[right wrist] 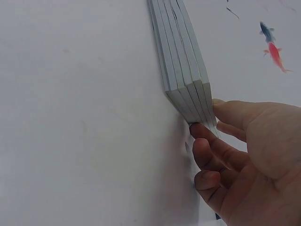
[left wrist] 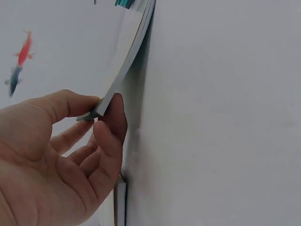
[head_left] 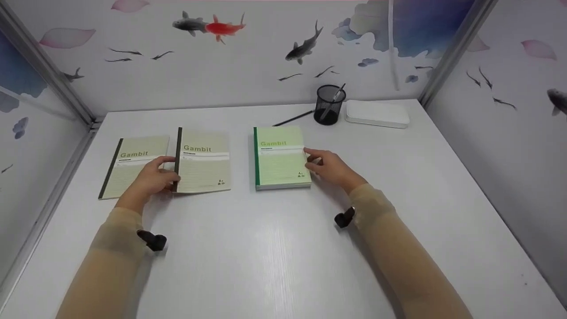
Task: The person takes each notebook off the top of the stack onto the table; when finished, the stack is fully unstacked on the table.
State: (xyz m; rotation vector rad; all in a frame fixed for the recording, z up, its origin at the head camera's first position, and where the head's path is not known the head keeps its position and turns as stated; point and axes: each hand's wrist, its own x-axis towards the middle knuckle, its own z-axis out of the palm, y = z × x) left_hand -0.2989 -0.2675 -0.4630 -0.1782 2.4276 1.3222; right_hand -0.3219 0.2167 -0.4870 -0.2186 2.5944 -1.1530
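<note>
My left hand [head_left: 155,177] pinches the dark spine edge of a pale beige notebook [head_left: 203,170], thumb on one face and fingers under the other. In the left wrist view that notebook [left wrist: 127,59] bends, its held edge raised from the table. At its left lies a second beige notebook [head_left: 117,177], partly behind my left hand. My right hand [head_left: 330,168] grips the right edge of a stack of green notebooks [head_left: 283,164] with a green spine. Several page blocks show in this stack [right wrist: 181,61] in the right wrist view, with my thumb at the top cover and fingertips at the underside.
Behind the stack stand a black mesh pen cup [head_left: 328,106] with a pen in it and a white flat case [head_left: 376,114]. A dark thin pencil-like stick [head_left: 293,118] lies left of the cup. Printed wall panels [head_left: 257,57] enclose the white table [head_left: 266,248].
</note>
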